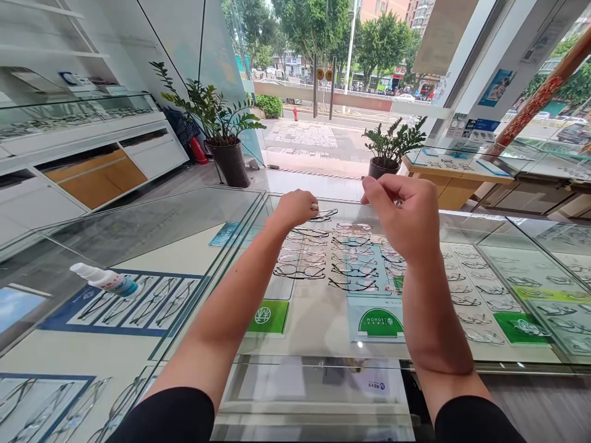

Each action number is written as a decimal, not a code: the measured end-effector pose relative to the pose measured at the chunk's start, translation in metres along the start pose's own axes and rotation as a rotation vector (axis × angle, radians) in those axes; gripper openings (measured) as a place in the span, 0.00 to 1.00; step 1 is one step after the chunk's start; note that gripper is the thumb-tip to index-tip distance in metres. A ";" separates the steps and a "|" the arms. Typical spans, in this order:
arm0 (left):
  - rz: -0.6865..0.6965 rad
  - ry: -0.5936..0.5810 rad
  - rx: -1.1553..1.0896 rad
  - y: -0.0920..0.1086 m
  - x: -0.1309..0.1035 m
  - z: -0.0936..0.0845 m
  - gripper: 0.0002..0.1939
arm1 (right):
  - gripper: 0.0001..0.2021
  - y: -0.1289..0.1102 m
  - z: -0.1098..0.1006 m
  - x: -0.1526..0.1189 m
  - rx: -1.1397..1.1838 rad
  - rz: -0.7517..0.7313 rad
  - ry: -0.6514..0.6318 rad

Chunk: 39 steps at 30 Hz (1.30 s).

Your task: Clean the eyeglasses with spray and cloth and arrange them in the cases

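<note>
- Glass display counter [318,335]: clear panes, pale floor inside, lying beneath both forearms.
- Far eyeglasses [327,214]: thin and dark, just beside the left hand [295,208] in this view, partly covered by it.
- Left column of eyeglasses [300,274]: slim frames lying crosswise inside, one behind another, the nearest dark.
- Middle column of eyeglasses [353,285]: darker frames nearest, paler ones behind, between left and right hand [409,212].
</note>
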<state>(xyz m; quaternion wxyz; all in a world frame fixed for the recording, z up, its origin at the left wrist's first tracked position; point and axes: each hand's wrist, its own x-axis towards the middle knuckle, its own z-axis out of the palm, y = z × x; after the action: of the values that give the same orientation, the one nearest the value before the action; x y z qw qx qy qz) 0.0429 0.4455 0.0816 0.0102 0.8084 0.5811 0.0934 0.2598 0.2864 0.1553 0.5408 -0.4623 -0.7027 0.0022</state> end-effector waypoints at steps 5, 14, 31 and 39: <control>-0.020 -0.136 0.042 -0.013 0.016 0.028 0.12 | 0.23 -0.003 0.000 0.000 0.003 -0.015 -0.026; -0.022 -0.176 0.035 -0.019 0.023 0.048 0.14 | 0.25 -0.006 -0.001 -0.001 0.026 -0.016 -0.076; -0.006 -0.133 0.001 -0.027 0.028 0.059 0.20 | 0.25 -0.008 -0.001 -0.003 0.005 -0.010 -0.119; 0.003 -0.162 -0.027 -0.026 0.027 0.067 0.21 | 0.24 -0.007 0.000 -0.003 0.017 0.008 -0.143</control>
<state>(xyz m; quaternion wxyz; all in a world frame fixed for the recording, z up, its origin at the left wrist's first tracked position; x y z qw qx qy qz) 0.0378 0.4859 0.0162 0.0680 0.8140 0.5757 0.0358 0.2551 0.2801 0.1567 0.4932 -0.4592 -0.7375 0.0435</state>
